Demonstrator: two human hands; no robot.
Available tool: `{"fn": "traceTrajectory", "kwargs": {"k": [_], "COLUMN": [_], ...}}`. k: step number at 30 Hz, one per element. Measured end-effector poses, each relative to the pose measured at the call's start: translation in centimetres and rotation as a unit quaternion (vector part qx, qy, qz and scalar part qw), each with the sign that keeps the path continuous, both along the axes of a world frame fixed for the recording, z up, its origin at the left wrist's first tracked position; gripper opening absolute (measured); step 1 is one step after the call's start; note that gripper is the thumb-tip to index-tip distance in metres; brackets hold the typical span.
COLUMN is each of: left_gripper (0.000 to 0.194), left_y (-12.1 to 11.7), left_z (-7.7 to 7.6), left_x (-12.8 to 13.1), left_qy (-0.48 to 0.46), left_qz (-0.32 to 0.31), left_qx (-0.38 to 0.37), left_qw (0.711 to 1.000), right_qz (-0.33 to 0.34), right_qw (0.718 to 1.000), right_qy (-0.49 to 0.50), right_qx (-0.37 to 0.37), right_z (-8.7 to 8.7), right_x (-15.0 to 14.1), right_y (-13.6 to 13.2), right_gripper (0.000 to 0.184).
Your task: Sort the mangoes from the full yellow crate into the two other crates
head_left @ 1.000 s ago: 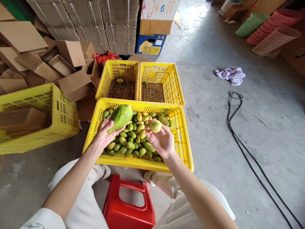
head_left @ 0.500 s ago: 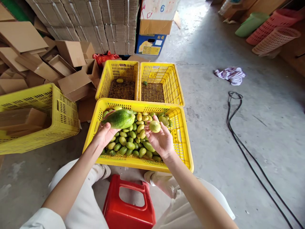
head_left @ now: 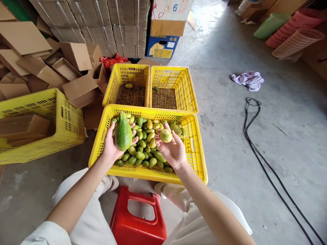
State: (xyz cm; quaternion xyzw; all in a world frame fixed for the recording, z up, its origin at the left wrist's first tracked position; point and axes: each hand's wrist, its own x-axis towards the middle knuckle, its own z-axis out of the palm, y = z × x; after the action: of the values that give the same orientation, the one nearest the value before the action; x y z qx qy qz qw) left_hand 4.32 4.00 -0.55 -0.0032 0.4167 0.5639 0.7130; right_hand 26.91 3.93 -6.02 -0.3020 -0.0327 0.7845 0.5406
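Note:
My left hand (head_left: pixel 110 144) cradles a large green papaya (head_left: pixel 123 132), its narrow stem end pointing away from me. The fingers spread beneath it and show at its right side. In my right hand (head_left: pixel 172 149), palm up, a small round yellow-green fruit (head_left: pixel 166 135) sits held between thumb and fingers. Both hands hover above a yellow crate (head_left: pixel 145 175) filled with small oval fruits (head_left: pixel 140 155), from green to yellow. The hands hide part of the fruit below them.
Behind stand two yellow crates, the left (head_left: pixel 109 85) holding a yellowish fruit and the right (head_left: pixel 187 88) a green one. Another crate (head_left: pixel 63 119) holds cardboard at left, near heaped boxes (head_left: pixel 76 58). A red stool (head_left: pixel 139 228) stands between my legs; a black cable (head_left: pixel 255 153) lies right.
My left hand has turned the papaya from lying sideways to pointing away from me, and its palm now faces up. My right hand and its fruit have stayed in place.

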Motion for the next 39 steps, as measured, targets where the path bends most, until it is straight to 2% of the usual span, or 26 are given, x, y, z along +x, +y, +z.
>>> {"fn": "traceTrajectory", "kwargs": {"k": [3,8,10,16,23,30,35,39], "left_gripper": [0.044,0.063,0.059,0.029,0.038,0.036,0.037,0.03], "left_y": [-0.5,-1.3,-1.4,-0.6,0.1,0.4,0.9,1.0], "left_z": [-0.3,-1.1,-1.1,-0.4,-0.4,-0.3,-0.1,-0.6], "left_x": [0.0,-0.3,-0.3,0.1,0.2,0.1,-0.1,-0.1], "left_qy": [0.0,-0.008,-0.005,0.005,-0.033,-0.032,-0.03,-0.002], "left_qz": [0.0,-0.033,-0.024,0.006,-0.035,-0.017,-0.025,-0.043], "left_qx": [-0.001,0.035,0.049,0.07,-0.077,-0.179,-0.215,-0.241], "left_qw": [1.0,0.999,0.998,0.998,0.996,0.983,0.976,0.969], "right_qz": [0.001,0.004,0.004,0.008,0.035,0.034,0.012,-0.007], "right_qw": [1.0,1.0,1.0,0.999,0.997,0.993,0.982,0.97], "right_qy": [0.001,-0.004,-0.006,0.018,0.028,0.069,0.091,0.037], "right_qx": [0.001,0.008,0.006,-0.026,-0.059,-0.09,-0.166,-0.239], "right_z": [-0.1,0.0,0.0,0.6,-0.3,-1.3,-1.4,-1.0], "right_x": [0.0,0.0,-0.1,0.0,0.3,1.1,1.6,1.1], "right_y": [0.0,0.0,0.0,-0.1,0.0,0.4,0.6,0.7], "right_gripper": [0.034,0.037,0.036,0.027,0.014,0.005,0.008,0.014]}}
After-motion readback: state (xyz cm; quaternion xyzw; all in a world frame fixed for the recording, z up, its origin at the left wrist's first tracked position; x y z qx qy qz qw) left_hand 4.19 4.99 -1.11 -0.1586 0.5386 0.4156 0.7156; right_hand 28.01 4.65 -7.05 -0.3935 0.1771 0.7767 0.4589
